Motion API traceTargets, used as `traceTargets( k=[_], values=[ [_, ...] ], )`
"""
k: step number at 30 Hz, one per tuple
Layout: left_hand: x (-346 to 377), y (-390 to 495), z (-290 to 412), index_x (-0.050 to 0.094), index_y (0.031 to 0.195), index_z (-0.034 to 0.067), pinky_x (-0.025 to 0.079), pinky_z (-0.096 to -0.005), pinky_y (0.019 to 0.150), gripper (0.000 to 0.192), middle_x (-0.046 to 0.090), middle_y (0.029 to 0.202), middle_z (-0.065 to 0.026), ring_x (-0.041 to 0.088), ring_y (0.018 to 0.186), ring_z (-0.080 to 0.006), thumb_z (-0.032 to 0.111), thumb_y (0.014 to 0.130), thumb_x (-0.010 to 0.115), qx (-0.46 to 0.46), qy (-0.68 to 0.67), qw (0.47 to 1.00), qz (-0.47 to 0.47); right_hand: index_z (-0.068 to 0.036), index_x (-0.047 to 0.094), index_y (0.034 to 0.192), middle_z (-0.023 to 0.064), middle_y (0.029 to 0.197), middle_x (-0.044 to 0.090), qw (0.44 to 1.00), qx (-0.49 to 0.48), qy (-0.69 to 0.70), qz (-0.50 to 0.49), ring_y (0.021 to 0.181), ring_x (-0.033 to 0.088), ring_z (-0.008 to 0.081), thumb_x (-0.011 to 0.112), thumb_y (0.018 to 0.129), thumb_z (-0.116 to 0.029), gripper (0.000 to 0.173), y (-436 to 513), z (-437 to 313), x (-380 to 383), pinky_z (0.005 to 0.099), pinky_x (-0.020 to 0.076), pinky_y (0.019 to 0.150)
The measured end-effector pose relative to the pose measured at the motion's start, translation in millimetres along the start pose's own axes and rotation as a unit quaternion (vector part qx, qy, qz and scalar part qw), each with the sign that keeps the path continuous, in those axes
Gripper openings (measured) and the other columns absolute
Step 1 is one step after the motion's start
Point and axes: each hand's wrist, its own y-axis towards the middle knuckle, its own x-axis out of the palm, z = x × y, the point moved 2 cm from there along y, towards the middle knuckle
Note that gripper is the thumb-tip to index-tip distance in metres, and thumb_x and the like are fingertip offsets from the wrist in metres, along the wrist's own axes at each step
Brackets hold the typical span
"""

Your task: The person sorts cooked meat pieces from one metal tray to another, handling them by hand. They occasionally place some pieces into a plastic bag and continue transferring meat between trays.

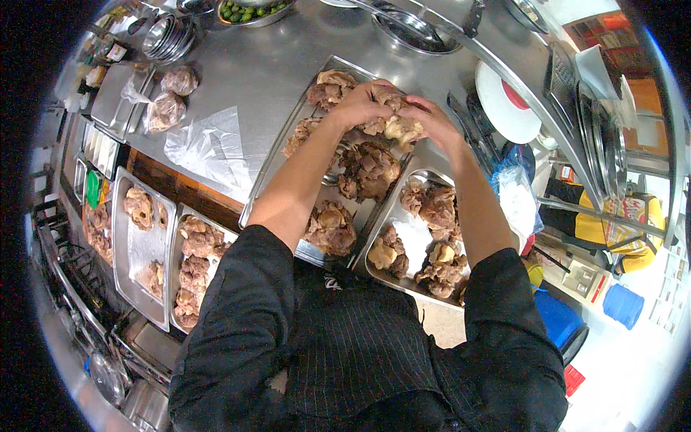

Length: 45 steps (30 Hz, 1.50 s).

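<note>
My left hand (367,105) and my right hand (430,120) hold a pile of cooked meat pieces (387,102) between them, over the far end of a large metal tray (264,181). A pale, fatty or bony piece (403,129) shows at the fingers of my right hand. Several more heaps of brown meat (370,170) lie in the same tray, with a metal bowl or ladle partly hidden among them. Close by on the right, a deeper steel pan (372,264) holds more meat heaps (442,267), partly covered by my right forearm.
Left are two steel pans with meat (121,243), crumpled plastic film (208,146) and bagged meat (164,110). Knives (475,129) and a white lid or plate (499,102) lie right, below a metal rail (518,81). A person in yellow (621,216) is at far right.
</note>
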Motion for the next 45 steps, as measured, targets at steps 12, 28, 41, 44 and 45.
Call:
traceTargets(
  k=[12,28,41,44,45],
  values=[
    [-0.4,-12.0,-11.0,0.062,0.13,0.004,0.052,-0.0318,0.095,0.066,0.069,0.119,-0.0073,0.064,0.108,-0.0191,0.007,0.067,0.08,-0.055,-0.097,0.986,0.127,0.002,0.072,0.109,0.0072,0.092,0.073,0.997,-0.074,-0.025,0.02,0.079,0.069,0.0173,0.072,0.085,-0.011,0.027,22.7,34.3,4.4,0.0321,0.0564,0.069],
    [3.3,-12.6,-11.5,0.065,0.127,0.008,0.052,-0.0354,0.097,0.066,0.07,0.117,-0.0092,0.066,0.105,-0.0217,0.015,0.065,0.086,-0.007,0.058,0.996,0.072,0.0,0.063,0.123,0.0276,0.115,0.067,0.86,-0.17,-0.48,-0.001,0.109,0.063,0.0453,0.059,0.091,-0.024,0.04,34.2,20.9,26.1,0.0502,0.0492,0.097],
    [-10.4,-29.6,-32.6,0.051,0.136,0.001,0.056,-0.0352,0.09,0.067,0.062,0.125,-0.0131,0.064,0.107,-0.0234,-0.007,0.073,0.071,-0.009,-0.304,0.936,0.179,-0.004,0.068,0.113,0.0211,0.109,0.071,0.893,-0.233,-0.383,0.028,0.103,0.067,0.0402,0.057,0.098,-0.026,0.028,56.2,68.9,10.7,0.0484,0.0519,0.094],
    [-17.4,-33.2,-24.0,0.046,0.141,0.003,0.057,-0.0377,0.092,0.069,0.061,0.129,-0.0148,0.064,0.111,-0.0275,-0.011,0.076,0.065,-0.005,-0.345,0.923,0.171,-0.008,0.066,0.119,0.0179,0.113,0.071,0.94,-0.224,-0.255,-0.014,0.107,0.067,0.0354,0.07,0.091,-0.026,0.034,58.9,69.8,0.5,0.043,0.0515,0.095],
    [-17.8,-33.6,-20.3,0.045,0.142,0.004,0.057,-0.0383,0.092,0.069,0.062,0.127,-0.0148,0.064,0.11,-0.0284,-0.011,0.077,0.064,-0.002,-0.344,0.923,0.17,-0.009,0.066,0.122,0.017,0.115,0.071,0.955,-0.199,-0.221,-0.005,0.109,0.067,0.0339,0.074,0.088,-0.026,0.039,58.3,67.3,-0.7,0.0412,0.0512,0.096]
  ],
)
